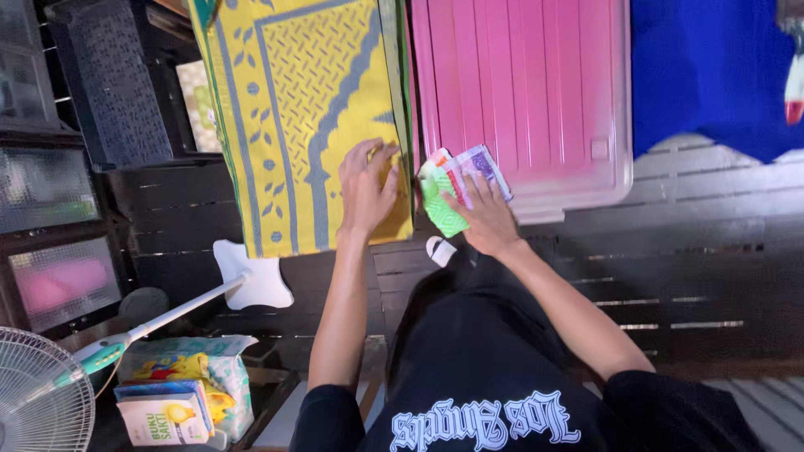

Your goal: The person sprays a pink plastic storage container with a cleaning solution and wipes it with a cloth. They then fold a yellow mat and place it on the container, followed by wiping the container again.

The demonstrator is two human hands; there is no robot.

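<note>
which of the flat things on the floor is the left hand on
The yellow woven mat: the left hand rests on its lower corner; the pink lid lies beside it.

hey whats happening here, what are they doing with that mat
A person in a dark shirt leans over a dark slatted floor. Their left hand presses flat on the lower edge of a yellow and grey woven mat. Their right hand rests on a small stack of colourful packets, green and purple among them, lying at the corner of a pink plastic lid. A small white object lies just below the packets. A white fan stands at lower left.
</note>
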